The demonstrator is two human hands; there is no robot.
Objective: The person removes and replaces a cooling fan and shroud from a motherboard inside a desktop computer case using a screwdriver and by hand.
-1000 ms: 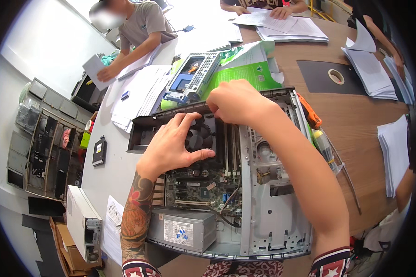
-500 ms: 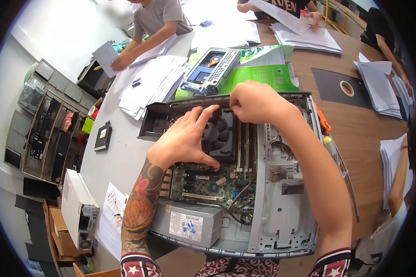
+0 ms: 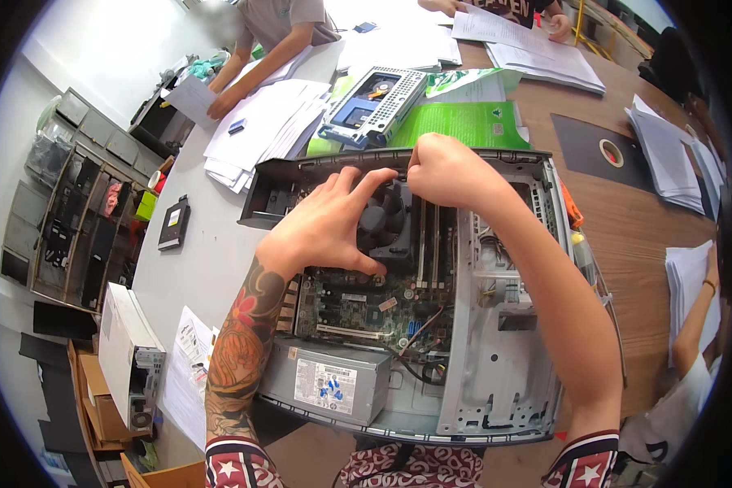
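Observation:
An opened desktop computer case (image 3: 503,382) lies in front of me, its green motherboard (image 3: 358,313) exposed. My left hand (image 3: 321,224) spans the black CPU cooler fan (image 3: 382,221), thumb at its near left corner and index finger at its far edge. My right hand (image 3: 447,172) is closed in a fist at the fan's far right corner. Whatever its fingers pinch is hidden behind the knuckles. A silver power supply (image 3: 329,382) with a label sits at the case's near left.
A perforated drive cage (image 3: 374,106) lies on green packaging (image 3: 464,126) beyond the case. Paper stacks (image 3: 272,130), a black drive (image 3: 174,222), and a tape roll (image 3: 611,153) are on the table. Another computer (image 3: 130,358) stands at left. Co-workers handle papers around the table.
My view has shifted slightly, and the case sits a little higher in it. Both hands keep their places at the fan. Across the table, a co-worker's sheet has lowered toward the stack.

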